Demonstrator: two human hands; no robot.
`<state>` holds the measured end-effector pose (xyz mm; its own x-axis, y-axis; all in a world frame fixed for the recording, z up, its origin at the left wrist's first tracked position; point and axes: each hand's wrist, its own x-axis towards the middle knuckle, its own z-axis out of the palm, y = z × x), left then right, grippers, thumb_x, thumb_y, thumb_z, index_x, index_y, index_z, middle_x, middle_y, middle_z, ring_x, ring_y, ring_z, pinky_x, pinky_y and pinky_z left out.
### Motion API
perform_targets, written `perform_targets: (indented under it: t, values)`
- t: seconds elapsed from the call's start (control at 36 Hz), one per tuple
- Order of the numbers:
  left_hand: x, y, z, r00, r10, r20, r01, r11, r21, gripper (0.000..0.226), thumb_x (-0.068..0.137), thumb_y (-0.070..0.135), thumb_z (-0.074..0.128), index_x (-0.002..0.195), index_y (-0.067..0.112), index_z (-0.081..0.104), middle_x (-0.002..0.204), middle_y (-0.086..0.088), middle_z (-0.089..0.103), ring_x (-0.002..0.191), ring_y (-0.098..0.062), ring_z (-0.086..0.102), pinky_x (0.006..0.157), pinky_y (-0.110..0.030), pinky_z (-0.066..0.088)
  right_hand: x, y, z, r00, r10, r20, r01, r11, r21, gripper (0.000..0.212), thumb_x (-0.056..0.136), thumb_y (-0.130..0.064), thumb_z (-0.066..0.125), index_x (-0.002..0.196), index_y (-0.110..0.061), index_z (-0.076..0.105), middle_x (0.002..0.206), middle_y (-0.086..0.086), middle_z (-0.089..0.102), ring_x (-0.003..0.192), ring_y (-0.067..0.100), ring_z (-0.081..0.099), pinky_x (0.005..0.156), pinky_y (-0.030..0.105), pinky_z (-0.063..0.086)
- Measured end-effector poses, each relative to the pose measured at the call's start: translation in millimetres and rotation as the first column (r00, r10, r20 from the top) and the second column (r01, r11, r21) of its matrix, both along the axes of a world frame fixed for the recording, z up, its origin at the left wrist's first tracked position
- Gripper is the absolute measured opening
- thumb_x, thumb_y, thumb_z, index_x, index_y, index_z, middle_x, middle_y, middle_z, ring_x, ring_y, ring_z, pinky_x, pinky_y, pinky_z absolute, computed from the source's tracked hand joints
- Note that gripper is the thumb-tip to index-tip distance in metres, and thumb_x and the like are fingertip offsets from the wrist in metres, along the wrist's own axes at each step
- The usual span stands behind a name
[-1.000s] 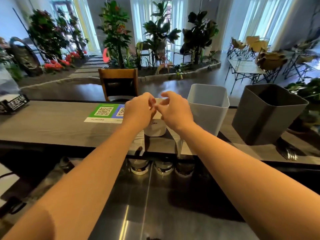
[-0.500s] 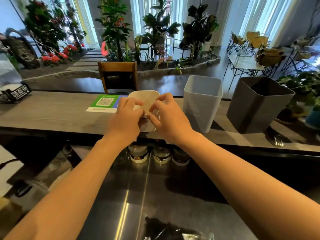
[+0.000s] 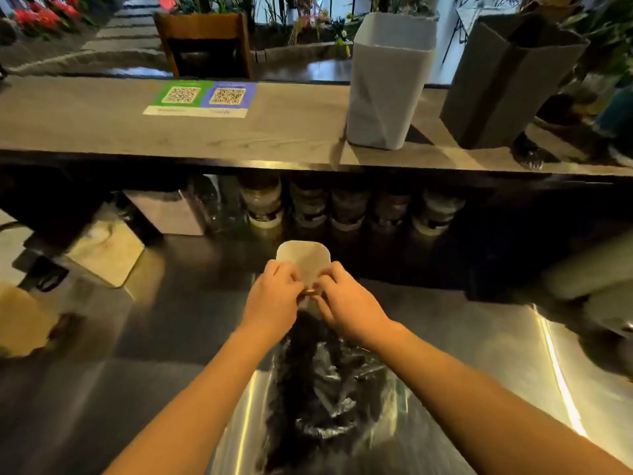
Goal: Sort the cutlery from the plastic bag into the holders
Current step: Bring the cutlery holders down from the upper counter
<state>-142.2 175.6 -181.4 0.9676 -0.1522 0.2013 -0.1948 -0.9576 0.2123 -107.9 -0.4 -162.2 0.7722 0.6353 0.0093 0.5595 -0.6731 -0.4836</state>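
You have brought the small white holder (image 3: 303, 258) down from the wooden bar top (image 3: 102, 128) to the steel counter (image 3: 171, 337) since the frame half a second ago, and both hands came with it. Your left hand (image 3: 272, 303) and right hand (image 3: 349, 308) each pinch its near rim with curled fingers, fingertips almost meeting in the middle. Just below your wrists, between your forearms, lies one clear plastic bag (image 3: 329, 389) with dark cutlery inside; the pieces are too blurred to count. Two taller holders stand on the bar top to the right: one light grey holder (image 3: 388, 84) and one dark grey holder (image 3: 503, 84). Two QR code stickers (image 3: 202, 97) lie side by side on the bar top. Several jars (image 3: 263, 204) stand in a row under the bar top.
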Motion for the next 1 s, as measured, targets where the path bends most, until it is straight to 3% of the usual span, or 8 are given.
perform_targets:
  t: [0.11,0.22,0.42,0.5,0.61,0.69,0.78,1.0]
  values:
    - [11,-9,-24,0.973,0.054,-0.226,-0.008,0.98,0.199,0.022,0.093,0.02,0.058,0.111,0.018,0.071,0.125,-0.001,0.053,0.122,-0.027,0.041,0.089,-0.037,0.043,1,1,-20,0.977,-0.06,-0.205,0.034,0.991,-0.127,0.036,0.1,-0.02,0.051,0.135,-0.009,0.051,0.144,0.011,0.039,0.125,0.032,0.05,0.102,0.043,0.045]
    - [10,-18,-32,0.951,0.08,-0.298,0.033,0.934,0.356,0.031,0.092,0.017,0.053,0.12,0.022,0.065,0.132,0.001,0.05,0.128,-0.026,0.04,0.113,-0.038,0.025,4,0,-27,0.951,-0.065,-0.302,-0.01,0.97,-0.241,0.038,0.102,-0.016,0.044,0.139,-0.007,0.049,0.16,0.011,0.027,0.126,0.037,0.053,0.105,0.045,0.044]
    - [14,-22,-10,0.999,0.049,0.005,-0.049,0.988,0.146,0.035,0.06,0.014,0.076,0.094,0.016,0.069,0.102,0.0,0.063,0.098,-0.027,0.053,0.085,-0.039,0.034,21,-8,7,0.971,-0.13,-0.2,0.119,0.991,-0.065,0.033,0.104,-0.026,0.042,0.134,-0.02,0.053,0.138,0.001,0.049,0.112,0.029,0.06,0.092,0.048,0.05]
    - [40,-29,32,0.964,0.054,0.259,-0.04,0.998,-0.056,0.025,0.07,0.013,0.063,0.096,0.015,0.066,0.098,-0.001,0.061,0.093,-0.026,0.052,0.079,-0.036,0.031,36,-7,42,0.963,-0.218,-0.161,0.243,0.957,0.158,0.027,0.101,-0.022,0.047,0.127,-0.023,0.055,0.13,-0.003,0.057,0.11,0.019,0.059,0.093,0.043,0.05]
    - [87,-40,95,0.928,0.12,0.353,-0.044,0.976,-0.214,0.029,0.081,0.007,0.067,0.109,0.012,0.064,0.112,-0.008,0.061,0.102,-0.028,0.053,0.081,-0.032,0.038,56,-4,99,0.938,-0.328,-0.11,0.346,0.868,0.357,0.031,0.099,-0.017,0.052,0.13,-0.018,0.057,0.13,0.0,0.06,0.114,0.015,0.058,0.099,0.037,0.05]
    - [120,-47,133,0.968,0.123,0.219,-0.107,0.991,-0.082,0.057,0.087,0.009,0.067,0.14,0.015,0.048,0.152,-0.012,0.04,0.137,-0.03,0.038,0.109,-0.038,0.036,69,-6,131,0.928,-0.365,-0.073,0.364,0.847,0.389,0.029,0.099,-0.017,0.053,0.128,-0.016,0.058,0.127,0.002,0.059,0.11,0.016,0.058,0.096,0.035,0.05]
    - [141,-50,146,0.989,0.14,-0.057,-0.136,0.988,0.071,0.071,0.093,0.019,0.063,0.154,0.021,0.028,0.162,-0.007,0.02,0.146,-0.029,0.022,0.115,-0.04,0.03,81,-9,150,0.93,-0.357,-0.083,0.363,0.861,0.356,0.032,0.099,-0.018,0.053,0.131,-0.02,0.055,0.132,0.0,0.055,0.113,0.015,0.057,0.097,0.036,0.05]
    - [135,-27,141,0.987,-0.007,0.163,-0.017,0.989,0.145,0.033,0.096,0.013,0.061,0.127,0.021,0.066,0.127,-0.01,0.059,0.117,-0.031,0.051,0.096,-0.048,0.046,86,-29,162,0.94,-0.305,-0.154,0.334,0.915,0.226,0.043,0.102,-0.021,0.053,0.145,-0.017,0.045,0.146,0.003,0.049,0.127,0.018,0.052,0.091,0.023,0.041]
